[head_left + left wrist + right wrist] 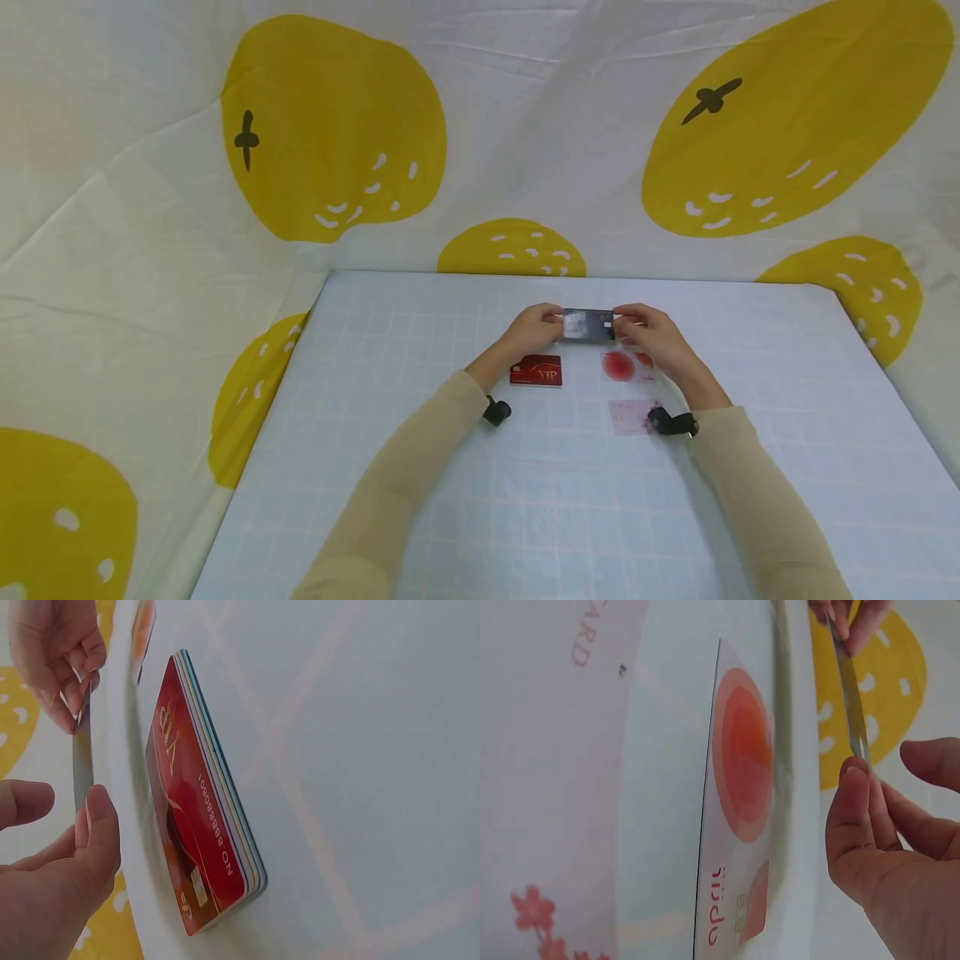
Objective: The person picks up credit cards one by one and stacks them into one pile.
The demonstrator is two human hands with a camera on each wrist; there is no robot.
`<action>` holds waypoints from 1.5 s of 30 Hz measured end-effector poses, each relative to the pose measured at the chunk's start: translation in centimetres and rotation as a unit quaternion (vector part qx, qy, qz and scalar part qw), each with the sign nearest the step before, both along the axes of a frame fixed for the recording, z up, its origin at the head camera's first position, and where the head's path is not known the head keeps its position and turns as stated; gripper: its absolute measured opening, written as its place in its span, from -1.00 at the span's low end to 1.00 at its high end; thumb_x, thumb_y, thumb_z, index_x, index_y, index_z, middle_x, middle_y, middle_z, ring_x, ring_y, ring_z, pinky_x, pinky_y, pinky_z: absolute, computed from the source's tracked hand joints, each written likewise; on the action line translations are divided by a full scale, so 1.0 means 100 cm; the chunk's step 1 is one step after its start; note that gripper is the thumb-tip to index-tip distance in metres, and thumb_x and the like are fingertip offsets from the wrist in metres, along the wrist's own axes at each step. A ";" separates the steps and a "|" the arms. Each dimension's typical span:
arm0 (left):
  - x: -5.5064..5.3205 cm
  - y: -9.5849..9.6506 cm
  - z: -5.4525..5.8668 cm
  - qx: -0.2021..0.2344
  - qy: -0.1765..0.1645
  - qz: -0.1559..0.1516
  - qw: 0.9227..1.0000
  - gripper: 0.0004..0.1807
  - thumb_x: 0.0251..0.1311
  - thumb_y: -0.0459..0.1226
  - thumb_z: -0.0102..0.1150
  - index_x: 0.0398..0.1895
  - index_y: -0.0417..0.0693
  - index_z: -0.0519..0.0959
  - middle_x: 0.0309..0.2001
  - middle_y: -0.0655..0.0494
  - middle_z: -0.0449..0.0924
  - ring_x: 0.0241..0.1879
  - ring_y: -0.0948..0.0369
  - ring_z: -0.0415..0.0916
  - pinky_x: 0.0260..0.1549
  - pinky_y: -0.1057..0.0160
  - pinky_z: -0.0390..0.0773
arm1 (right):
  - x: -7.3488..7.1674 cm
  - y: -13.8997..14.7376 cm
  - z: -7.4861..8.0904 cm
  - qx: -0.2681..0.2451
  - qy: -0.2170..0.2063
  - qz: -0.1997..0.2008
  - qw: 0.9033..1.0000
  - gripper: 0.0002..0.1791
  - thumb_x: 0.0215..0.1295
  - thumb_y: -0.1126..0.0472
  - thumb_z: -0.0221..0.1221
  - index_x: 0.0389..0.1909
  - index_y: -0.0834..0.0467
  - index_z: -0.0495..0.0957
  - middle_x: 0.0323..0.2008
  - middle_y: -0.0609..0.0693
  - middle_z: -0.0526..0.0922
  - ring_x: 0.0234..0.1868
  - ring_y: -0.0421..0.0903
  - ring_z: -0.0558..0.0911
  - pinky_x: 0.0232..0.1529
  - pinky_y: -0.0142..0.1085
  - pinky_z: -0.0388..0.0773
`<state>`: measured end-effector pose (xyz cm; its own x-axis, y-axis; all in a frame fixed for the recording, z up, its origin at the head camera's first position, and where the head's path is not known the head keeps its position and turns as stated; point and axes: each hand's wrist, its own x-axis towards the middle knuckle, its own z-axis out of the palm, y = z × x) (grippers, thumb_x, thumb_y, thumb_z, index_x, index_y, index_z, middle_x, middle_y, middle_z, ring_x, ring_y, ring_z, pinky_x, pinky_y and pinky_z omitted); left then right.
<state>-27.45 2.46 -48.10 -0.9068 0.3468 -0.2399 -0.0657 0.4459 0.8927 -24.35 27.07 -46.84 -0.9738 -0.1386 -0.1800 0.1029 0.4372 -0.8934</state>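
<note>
A dark chip card [588, 326] is held level over the far part of the table, between my two hands. My left hand [534, 327] pinches its left end between thumb and fingers. At the other end, the fingers of my right hand [651, 335] pinch the edge beside the chip. Both wrist views show the card [82, 761] nearly edge-on, raised above the tabletop. Just nearer than my left hand lies a stack of cards with a red VIP card [196, 825] on top. A white card with a red circle [742, 757] lies below my right hand.
A pale pink card with flower prints [630, 417] lies nearer, partly hidden under the right wrist camera [672, 422]. The table [420, 333] has a light checked cover. Behind it hangs a white cloth [540, 125] with yellow fruit prints.
</note>
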 end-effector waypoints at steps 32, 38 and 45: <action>0.040 -0.078 0.003 -0.021 0.037 -0.033 0.999 -0.52 0.41 -0.23 0.10 0.36 -0.13 0.43 0.07 0.04 0.59 0.08 0.10 0.55 0.06 0.17 0.55 | 0.027 -0.059 -0.008 -0.045 0.015 0.044 0.998 -0.57 0.49 0.29 0.03 0.30 0.35 0.39 0.01 0.29 0.56 -0.03 0.16 0.62 -0.01 -0.26 0.58; 0.043 -0.085 0.001 -0.033 0.056 -0.042 0.997 -0.53 0.41 -0.26 0.09 0.35 -0.17 0.44 0.08 0.01 0.60 0.11 0.07 0.54 0.09 0.14 0.53 | 0.032 -0.064 -0.008 -0.040 -0.007 0.047 0.998 -0.57 0.51 0.24 0.02 0.32 0.29 0.39 0.03 0.24 0.56 -0.02 0.15 0.61 0.06 -0.21 0.56; 0.046 -0.092 -0.005 -0.054 0.057 -0.048 0.996 -0.56 0.42 -0.26 0.06 0.32 -0.14 0.47 0.07 0.04 0.61 0.13 0.07 0.53 0.12 0.11 0.50 | 0.035 -0.070 -0.010 -0.038 -0.001 0.057 0.998 -0.58 0.49 0.28 0.01 0.30 0.34 0.40 -0.02 0.27 0.58 -0.07 0.17 0.61 0.01 -0.20 0.58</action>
